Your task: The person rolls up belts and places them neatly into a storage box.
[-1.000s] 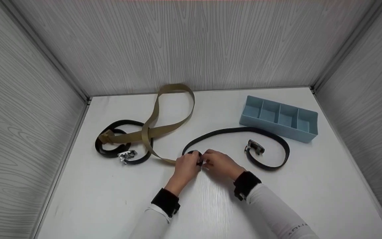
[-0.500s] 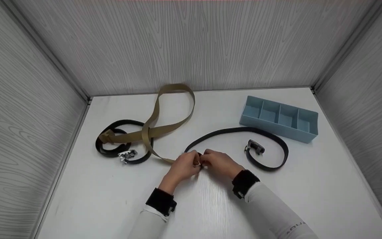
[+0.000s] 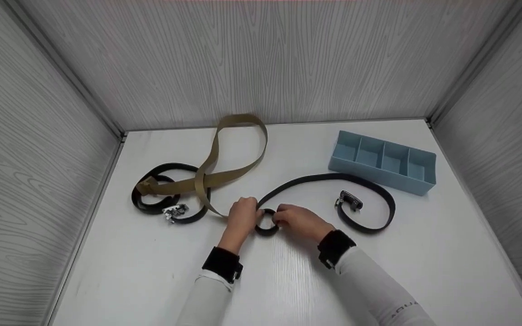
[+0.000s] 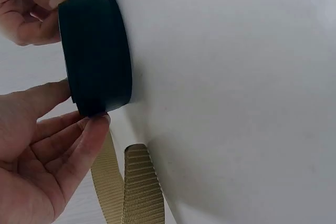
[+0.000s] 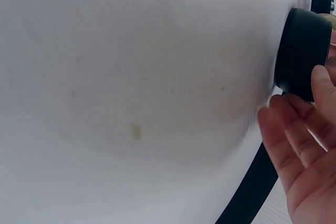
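Observation:
A black belt (image 3: pixel 324 177) has its tail wound into a small round coil that stands on edge on the white table between my hands. My left hand (image 3: pixel 243 215) holds the left side of that coil (image 4: pixel 97 53), thumb at its upper edge and fingertips against its outer face. On the opposite side, my right hand (image 3: pixel 303 222) pinches the coil with thumb and fingertips. From there the belt arcs away to the right and curls round to its buckle (image 3: pixel 350 200). Close behind my left hand runs the tan webbing belt (image 3: pixel 218 179).
At the left lies another black belt (image 3: pixel 145 208) with a silver buckle (image 3: pixel 175 212), the tan belt's buckle end (image 3: pixel 147 186) resting across it. A blue four-slot organizer tray (image 3: pixel 381 174) stands at the back right. Grey wood-grain panels (image 3: pixel 261 63) wall the table.
My left hand has shifted slightly left and away from the right hand, so the round black coil now shows between them. The right hand has barely moved.

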`<state>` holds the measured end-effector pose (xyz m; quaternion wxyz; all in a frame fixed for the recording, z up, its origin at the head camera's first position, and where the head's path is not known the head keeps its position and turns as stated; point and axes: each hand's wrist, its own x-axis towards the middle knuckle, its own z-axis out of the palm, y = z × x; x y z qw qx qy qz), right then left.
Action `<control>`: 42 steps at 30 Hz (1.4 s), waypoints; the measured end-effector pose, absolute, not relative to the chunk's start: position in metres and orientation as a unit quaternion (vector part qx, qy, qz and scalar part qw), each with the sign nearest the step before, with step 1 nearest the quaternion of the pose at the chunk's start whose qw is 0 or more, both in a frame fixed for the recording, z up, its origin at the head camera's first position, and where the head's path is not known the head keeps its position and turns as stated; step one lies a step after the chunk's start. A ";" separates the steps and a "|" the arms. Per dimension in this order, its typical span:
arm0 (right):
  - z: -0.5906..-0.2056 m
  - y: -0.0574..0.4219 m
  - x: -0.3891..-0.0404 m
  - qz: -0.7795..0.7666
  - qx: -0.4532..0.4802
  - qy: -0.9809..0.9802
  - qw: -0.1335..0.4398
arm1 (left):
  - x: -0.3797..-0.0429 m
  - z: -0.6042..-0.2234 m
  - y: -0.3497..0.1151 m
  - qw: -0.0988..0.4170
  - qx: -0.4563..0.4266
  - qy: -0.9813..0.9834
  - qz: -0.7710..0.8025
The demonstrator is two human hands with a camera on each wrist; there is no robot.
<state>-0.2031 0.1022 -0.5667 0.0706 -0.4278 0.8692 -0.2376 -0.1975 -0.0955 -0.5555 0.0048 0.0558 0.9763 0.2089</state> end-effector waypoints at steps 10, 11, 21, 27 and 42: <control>-0.564 0.107 -0.203 -0.350 -0.339 0.863 0.135 | -0.201 -0.559 -0.085 -0.047 0.085 0.976 0.193; -0.564 0.107 -0.202 -0.369 -0.304 0.866 0.149 | -0.200 -0.559 -0.084 -0.050 0.082 0.976 0.195; -0.568 0.092 -0.185 -0.381 -0.131 0.907 0.122 | -0.193 -0.561 -0.071 -0.029 0.090 0.974 0.205; -0.569 0.089 -0.189 -0.345 -0.181 0.918 0.077 | -0.192 -0.558 -0.069 -0.009 0.100 0.980 0.173; -0.566 0.099 -0.204 -0.289 -0.265 0.913 0.111 | -0.195 -0.558 -0.065 -0.009 0.143 0.979 0.147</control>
